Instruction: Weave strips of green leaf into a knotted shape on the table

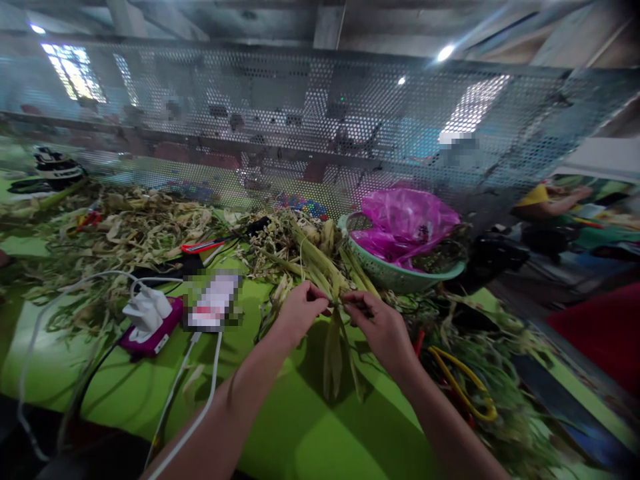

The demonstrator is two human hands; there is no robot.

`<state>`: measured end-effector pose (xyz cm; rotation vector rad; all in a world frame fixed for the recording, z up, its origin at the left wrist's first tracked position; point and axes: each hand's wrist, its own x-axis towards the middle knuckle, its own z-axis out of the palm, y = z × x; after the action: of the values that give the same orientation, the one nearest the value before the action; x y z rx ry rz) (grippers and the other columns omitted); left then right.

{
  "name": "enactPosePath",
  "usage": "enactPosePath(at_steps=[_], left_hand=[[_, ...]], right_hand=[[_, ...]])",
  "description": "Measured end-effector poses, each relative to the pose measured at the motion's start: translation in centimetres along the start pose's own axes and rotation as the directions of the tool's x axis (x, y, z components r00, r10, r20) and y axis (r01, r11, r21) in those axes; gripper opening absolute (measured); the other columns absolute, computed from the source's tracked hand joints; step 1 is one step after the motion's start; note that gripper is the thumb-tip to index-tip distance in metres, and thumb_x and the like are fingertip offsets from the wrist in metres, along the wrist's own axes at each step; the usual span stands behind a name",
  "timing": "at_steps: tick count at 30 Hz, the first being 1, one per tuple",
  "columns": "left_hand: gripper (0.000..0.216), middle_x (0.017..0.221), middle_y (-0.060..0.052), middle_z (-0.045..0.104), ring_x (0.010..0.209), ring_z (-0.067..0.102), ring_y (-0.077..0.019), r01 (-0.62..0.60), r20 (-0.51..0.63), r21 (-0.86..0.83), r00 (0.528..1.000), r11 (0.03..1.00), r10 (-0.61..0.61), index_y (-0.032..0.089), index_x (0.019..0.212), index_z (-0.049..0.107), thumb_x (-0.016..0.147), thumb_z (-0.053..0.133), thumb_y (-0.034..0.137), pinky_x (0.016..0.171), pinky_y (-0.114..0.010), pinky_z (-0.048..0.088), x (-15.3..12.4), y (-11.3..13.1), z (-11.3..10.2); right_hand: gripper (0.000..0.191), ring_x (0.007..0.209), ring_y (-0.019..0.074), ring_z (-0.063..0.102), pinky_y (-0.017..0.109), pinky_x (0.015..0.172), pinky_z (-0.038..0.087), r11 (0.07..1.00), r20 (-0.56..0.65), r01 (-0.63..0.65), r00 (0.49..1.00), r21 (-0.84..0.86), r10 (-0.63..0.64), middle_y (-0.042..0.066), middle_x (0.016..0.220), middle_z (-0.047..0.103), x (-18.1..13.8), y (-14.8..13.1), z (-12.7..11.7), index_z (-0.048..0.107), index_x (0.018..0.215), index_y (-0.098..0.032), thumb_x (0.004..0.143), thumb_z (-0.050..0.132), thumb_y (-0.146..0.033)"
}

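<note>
My left hand [300,308] and my right hand [377,323] meet over a bright green table [300,427], both pinched on a bundle of long green plant stalks [334,313]. The stalks run from a heap at the back down between my hands, and their loose leaf ends [336,363] hang toward me. Fingers of both hands are closed on the stalks at the same spot, thumbs nearly touching.
A green basket [400,273] with a pink plastic bag [407,220] stands behind my right hand. Dried leaf scraps [135,230] cover the left back. A white charger on a purple power bank [150,320], a phone and cables lie left. Yellow-handled scissors [465,387] lie right. A perforated metal screen [320,113] closes the back.
</note>
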<state>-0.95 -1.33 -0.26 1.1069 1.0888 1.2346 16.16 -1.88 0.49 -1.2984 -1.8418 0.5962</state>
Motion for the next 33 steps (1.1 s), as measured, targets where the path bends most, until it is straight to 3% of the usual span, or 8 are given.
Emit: enactPosePath(at_steps=[3, 6, 11, 15, 20, 24, 28, 33], left_hand=[[0.009, 0.066, 0.003, 0.054, 0.061, 0.055, -0.0101, -0.045, 0.004, 0.073, 0.999, 0.996, 0.045, 0.017, 0.073, 0.051, 0.069, 0.058, 0.011, 0.063, -0.023, 0.043, 0.2, 0.0, -0.2], [0.011, 0.074, 0.0, 0.061, 0.07, 0.056, -0.0127, -0.136, 0.031, 0.285, 0.991, 0.949, 0.133, 0.017, 0.079, 0.057, 0.07, 0.055, 0.011, 0.067, -0.025, 0.043, 0.0, 0.4, -0.7], [0.019, 0.088, -0.005, 0.066, 0.081, 0.058, -0.0178, -0.266, 0.123, 0.666, 0.961, 0.697, 0.249, 0.018, 0.082, 0.064, 0.074, 0.048, 0.011, 0.076, -0.03, 0.043, -0.7, 1.3, -1.4], [0.019, 0.089, -0.006, 0.066, 0.083, 0.057, -0.0187, -0.273, 0.148, 0.747, 0.957, 0.607, 0.248, 0.018, 0.079, 0.063, 0.076, 0.046, 0.013, 0.077, -0.03, 0.041, -0.8, 1.7, -1.6], [0.015, 0.08, -0.001, 0.064, 0.076, 0.054, -0.0156, -0.174, 0.158, 0.566, 0.982, 0.806, 0.102, 0.019, 0.081, 0.061, 0.077, 0.047, 0.019, 0.07, -0.027, 0.04, -0.4, 1.7, -1.6], [0.013, 0.072, 0.001, 0.057, 0.068, 0.05, -0.0135, -0.086, 0.216, 0.338, 0.976, 0.937, 0.012, 0.018, 0.08, 0.058, 0.079, 0.05, 0.028, 0.065, -0.026, 0.039, -0.1, 1.2, -1.7], [0.02, 0.069, 0.001, 0.051, 0.065, 0.047, -0.0124, -0.069, 0.222, 0.246, 0.975, 0.967, 0.013, 0.017, 0.074, 0.054, 0.08, 0.051, 0.036, 0.065, -0.026, 0.037, -0.1, 1.0, -1.6], [0.016, 0.065, 0.002, 0.047, 0.063, 0.044, -0.0116, 0.017, 0.123, 0.029, 0.992, 0.999, -0.021, 0.018, 0.067, 0.048, 0.078, 0.051, 0.029, 0.063, -0.025, 0.037, -0.4, 1.4, -0.8]], right_hand=[[0.023, 0.079, 0.022, 0.064, 0.033, 0.072, 0.048, 0.999, 0.014, 0.023, 1.0, -0.04, -0.023, 0.006, 0.091, 0.071, 0.1, -0.1, -0.1, 0.066, 0.099, -0.022, 0.083, 0.056, -0.035], [0.021, 0.084, 0.0237, 0.064, 0.034, 0.076, 0.048, 0.991, 0.009, 0.062, 0.998, -0.116, -0.062, 0.007, 0.094, 0.071, 0.1, -0.5, -0.3, 0.069, 0.095, -0.022, 0.083, 0.056, -0.033], [0.02, 0.087, 0.0234, 0.064, 0.034, 0.078, 0.047, 0.976, 0.0, 0.132, 0.991, -0.171, -0.134, 0.007, 0.091, 0.07, 0.1, -0.8, -0.7, 0.07, 0.09, -0.022, 0.086, 0.052, -0.032], [0.019, 0.087, 0.0233, 0.063, 0.034, 0.078, 0.046, 0.971, -0.009, 0.147, 0.988, -0.191, -0.152, 0.007, 0.091, 0.069, 0.1, -0.3, -0.8, 0.068, 0.089, -0.021, 0.087, 0.052, -0.032], [0.02, 0.049, 0.0175, 0.055, 0.03, 0.054, 0.043, 0.995, 0.005, -0.087, 0.996, 0.049, 0.086, -0.001, 0.054, 0.058, 0.2, 0.3, -0.3, 0.062, 0.09, -0.022, 0.086, 0.051, -0.039], [0.022, 0.051, 0.0148, 0.057, 0.028, 0.053, 0.045, 0.892, 0.083, -0.258, 0.966, 0.37, 0.245, 0.0, 0.064, 0.061, 0.4, -0.1, 0.0, 0.057, 0.088, -0.02, 0.079, 0.057, -0.04], [0.023, 0.057, 0.0124, 0.051, 0.026, 0.056, 0.043, 0.864, 0.057, -0.236, 0.97, 0.445, 0.236, -0.001, 0.067, 0.056, 0.5, -0.5, -0.3, 0.06, 0.088, -0.018, 0.075, 0.063, -0.036], [0.017, 0.055, 0.01, 0.039, 0.023, 0.051, 0.032, 0.882, -0.023, -0.19, 0.975, 0.431, 0.221, -0.003, 0.065, 0.049, 0.4, -0.2, -0.4, 0.061, 0.082, -0.018, 0.071, 0.066, -0.03]])
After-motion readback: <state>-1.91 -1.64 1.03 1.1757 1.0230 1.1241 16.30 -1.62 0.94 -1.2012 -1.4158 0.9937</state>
